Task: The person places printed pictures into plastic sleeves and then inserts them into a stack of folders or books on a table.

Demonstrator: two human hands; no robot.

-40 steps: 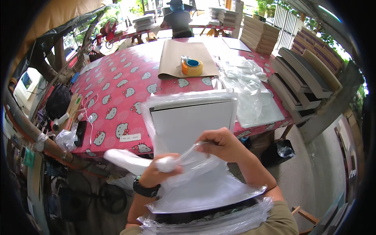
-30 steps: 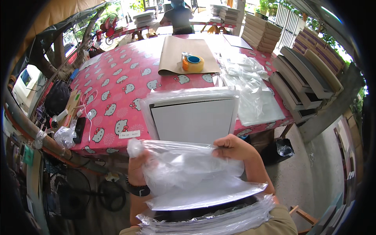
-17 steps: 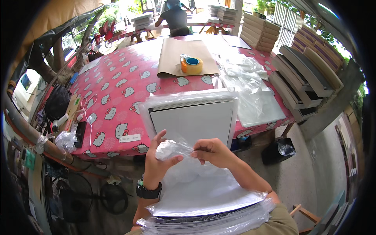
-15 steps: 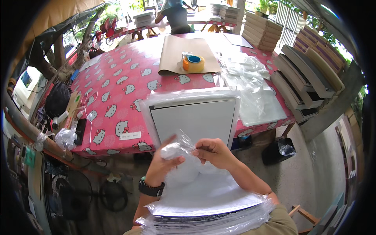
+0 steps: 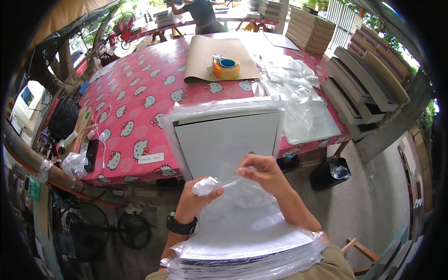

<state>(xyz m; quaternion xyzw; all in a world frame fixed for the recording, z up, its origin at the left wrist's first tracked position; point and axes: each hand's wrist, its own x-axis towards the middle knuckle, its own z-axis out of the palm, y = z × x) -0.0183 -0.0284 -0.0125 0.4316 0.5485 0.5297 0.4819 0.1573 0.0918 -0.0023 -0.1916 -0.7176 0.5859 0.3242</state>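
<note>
A bunched wad of clear plastic film [image 5: 205, 186] is gripped in my left hand [image 5: 188, 201], its fingers closed round it. To its right, my right hand [image 5: 262, 171] pinches a thin stretched strand of the same film between thumb and fingers. Below both hands, a stack of flat white sheets or boards [image 5: 247, 233] in clear plastic rests against my body. Ahead of them, a light grey panel [image 5: 228, 140] in a loose plastic sleeve overlaps the table's front edge. Whether the stack and the panel are one bundle, I cannot tell.
A pink patterned tablecloth [image 5: 126, 128] covers the table. On it are brown paper [image 5: 198, 56], a tape roll in a dispenser [image 5: 227, 69] and plastic sleeves [image 5: 310, 116]. Boxes [image 5: 359, 88] stack at the right; a black bin [image 5: 329, 175] stands below. A person [image 5: 203, 16] works beyond.
The loose film in my left hand is now bunched into a tighter wad. My right hand has moved right and up, drawing a strand of film out between the hands.
</note>
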